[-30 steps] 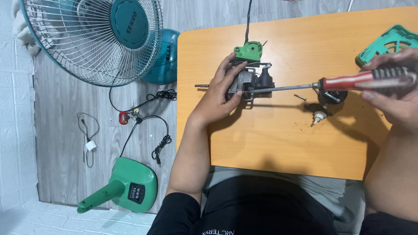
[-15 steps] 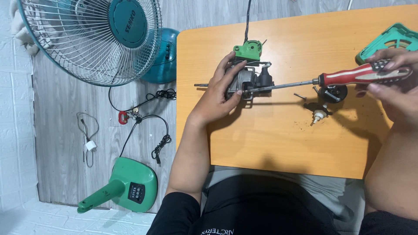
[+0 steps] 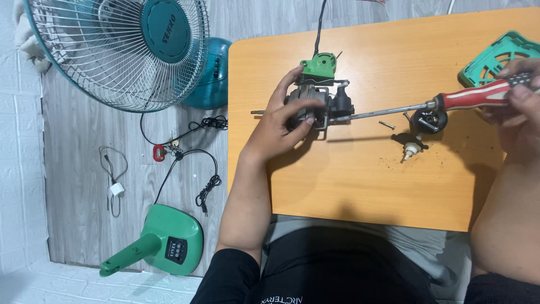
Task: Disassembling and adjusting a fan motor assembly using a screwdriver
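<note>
A: How many things do you have on the table?

B: You have one fan motor, one screwdriver, one green grille piece at the far right corner, one loose screw, one small black round part and one small white knob. On the floor you have one standing fan, one green fan base and two loose cords.

A: What are your hands doing?

B: Your left hand is wrapped around the motor, fingers over its top and thumb on the near side, pressing it to the table. Your right hand is closed around the red handle of the screwdriver near the table's right edge.

A: How does the motor look?

B: It sits at the back middle of the table, a grey metal body with a green plastic cap on the far end and a black block on its right side. A thin shaft sticks out to the left, and a black cord runs away from it. The screwdriver's long steel shank lies nearly level, its tip reaching the motor's right side.
</note>
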